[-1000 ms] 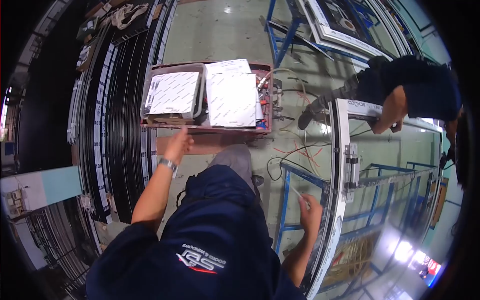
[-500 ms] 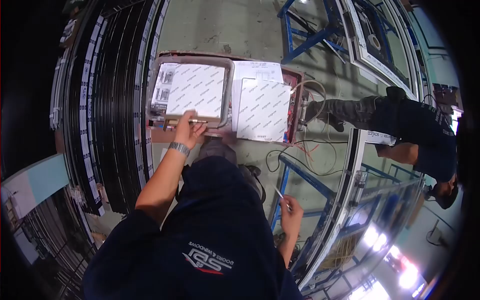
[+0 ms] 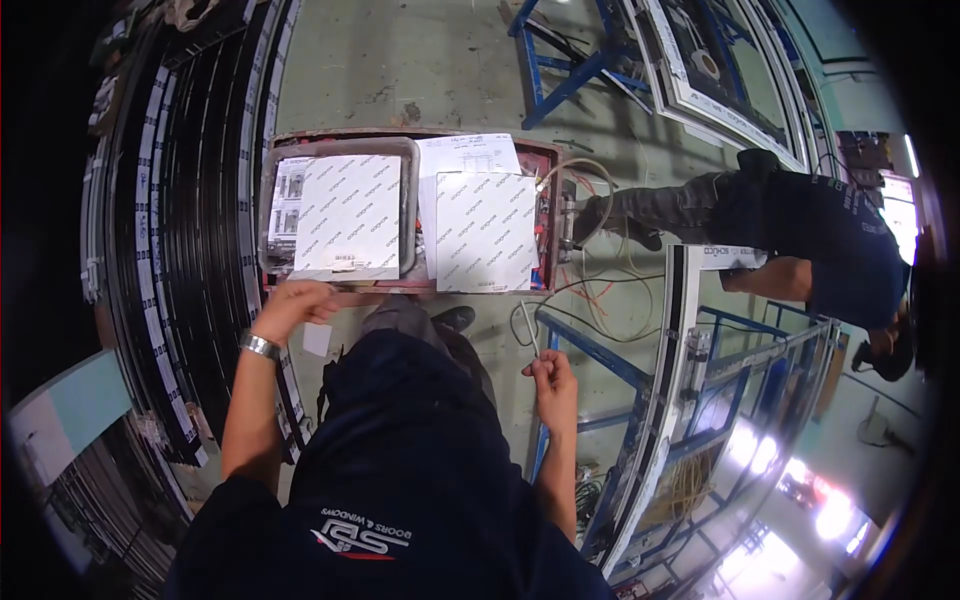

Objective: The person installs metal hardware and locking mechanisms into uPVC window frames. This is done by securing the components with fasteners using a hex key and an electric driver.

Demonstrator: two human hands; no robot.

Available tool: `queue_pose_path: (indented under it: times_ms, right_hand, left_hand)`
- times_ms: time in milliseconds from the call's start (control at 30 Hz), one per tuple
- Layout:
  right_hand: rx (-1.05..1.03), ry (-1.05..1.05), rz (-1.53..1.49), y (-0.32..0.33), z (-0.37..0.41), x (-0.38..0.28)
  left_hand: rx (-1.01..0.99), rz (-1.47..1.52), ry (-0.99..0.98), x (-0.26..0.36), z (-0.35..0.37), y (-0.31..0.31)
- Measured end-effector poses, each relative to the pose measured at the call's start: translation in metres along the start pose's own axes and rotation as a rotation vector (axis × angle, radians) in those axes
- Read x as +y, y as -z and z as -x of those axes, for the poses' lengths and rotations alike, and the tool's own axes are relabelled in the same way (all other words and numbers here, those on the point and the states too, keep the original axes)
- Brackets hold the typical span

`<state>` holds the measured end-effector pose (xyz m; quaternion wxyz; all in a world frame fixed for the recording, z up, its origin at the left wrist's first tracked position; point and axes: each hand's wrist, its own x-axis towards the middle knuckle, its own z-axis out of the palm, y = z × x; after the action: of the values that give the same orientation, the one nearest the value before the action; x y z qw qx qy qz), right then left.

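My left hand [image 3: 300, 307], with a metal-banded watch on the wrist, is at the near edge of the left tray, just below a white printed carton [image 3: 352, 215]. Its fingers are drawn together; what they hold, if anything, I cannot make out. A small white piece [image 3: 317, 340] shows just below that hand. My right hand [image 3: 553, 390] is closed around a thin pale rod [image 3: 533, 335], held upward beside my body. The grey tray [image 3: 411, 205] sits over the left part of a red toolbox [image 3: 557, 205]. A second white printed carton [image 3: 487, 230] and paper sheets [image 3: 470, 152] lie on its right part.
Long dark profiles [image 3: 205, 200] stand in rows to the left. Blue trestles [image 3: 610, 360] and a framed panel [image 3: 672, 360] are to the right. Another person [image 3: 840, 230] is at the right. Cables [image 3: 640, 270] cross the floor beside the toolbox.
My left hand has drawn back from the left carton toward me. The carton's brown side no longer shows. My right hand has risen slightly with the rod, and the view has shifted.
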<state>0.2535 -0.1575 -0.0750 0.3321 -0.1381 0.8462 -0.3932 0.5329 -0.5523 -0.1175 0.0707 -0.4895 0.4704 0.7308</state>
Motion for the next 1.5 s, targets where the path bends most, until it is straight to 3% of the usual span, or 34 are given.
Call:
queue_pose_path:
  times_ms: [100, 200, 233, 333, 367, 400, 467, 567, 800, 900, 1000, 1033, 1100, 1133, 1200, 1267, 1367, 1433, 1467, 1500]
  right_hand:
    - [-0.041, 0.086, -0.07, -0.005, -0.016, 0.03]
    - [-0.134, -0.134, -0.448, -0.012, -0.041, 0.051]
    - [-0.014, -0.206, -0.483, -0.02, -0.047, 0.037]
    - [0.089, -0.05, -0.145, -0.021, -0.082, 0.028]
    - [0.091, -0.147, -0.247, -0.025, -0.091, 0.023]
    - [0.117, -0.2, -0.345, -0.031, -0.098, 0.018]
    - [0.165, -0.295, -0.545, -0.052, -0.12, 0.014]
    - [0.106, -0.318, -0.516, -0.088, -0.126, 0.015]
    - [-0.193, -0.272, -0.552, -0.138, -0.136, -0.072]
    - [-0.236, -0.255, -0.553, -0.127, -0.142, -0.109]
    - [-0.076, -0.146, -0.269, -0.092, -0.158, -0.105]
    - [-0.065, -0.166, -0.266, -0.079, -0.159, -0.114]
    - [-0.011, -0.138, -0.314, -0.059, -0.177, -0.093]
    - [0.036, -0.136, -0.293, -0.053, -0.182, -0.091]
    - [0.008, -0.111, -0.22, -0.043, -0.2, -0.059]
    - [0.015, -0.133, -0.207, -0.047, -0.208, -0.036]
    - [0.021, -0.155, -0.161, -0.043, -0.202, -0.018]
    - [0.057, -0.077, -0.082, -0.044, -0.199, -0.008]
    - [0.093, -0.002, -0.015, -0.046, -0.199, -0.001]
    - [0.14, 0.068, 0.033, -0.05, -0.194, -0.002]
  left_hand:
    - [0.379, -0.081, -0.181, 0.002, -0.01, 0.04]
    - [0.634, -0.133, -0.244, -0.018, -0.06, 0.086]
    - [0.694, -0.138, -0.237, -0.014, -0.068, 0.089]
    - [0.51, -0.144, -0.066, -0.006, -0.089, 0.077]
    - [0.287, -0.06, -0.06, -0.009, -0.101, 0.076]
    - [0.214, 0.038, -0.081, -0.016, -0.11, 0.066]
    - [0.159, 0.037, -0.111, -0.013, -0.12, 0.053]
    - [0.07, 0.455, -0.044, -0.005, -0.115, 0.047]
    - [0.114, 0.442, -0.235, 0.023, -0.066, 0.011]
    - [-0.008, 0.496, -0.229, 0.044, -0.044, -0.026]
    - [-0.194, 0.415, -0.533, 0.038, -0.08, -0.078]
    - [-0.221, 0.578, -0.3, 0.044, -0.083, -0.1]
    - [-0.286, 0.578, -0.305, 0.032, -0.123, -0.136]
    - [-0.137, 0.447, -0.304, 0.01, -0.157, -0.163]
    - [-0.097, 0.216, -0.288, 0.014, -0.174, -0.18]
    - [-0.053, -0.326, -0.332, 0.038, -0.16, -0.167]
    - [0.027, -0.723, -0.526, 0.02, -0.153, -0.138]
    - [-0.046, -0.48, -0.444, 0.02, -0.144, -0.09]
    - [0.169, -0.635, -0.597, 0.017, -0.139, -0.064]
    - [0.259, -0.64, -0.513, 0.004, -0.149, -0.037]
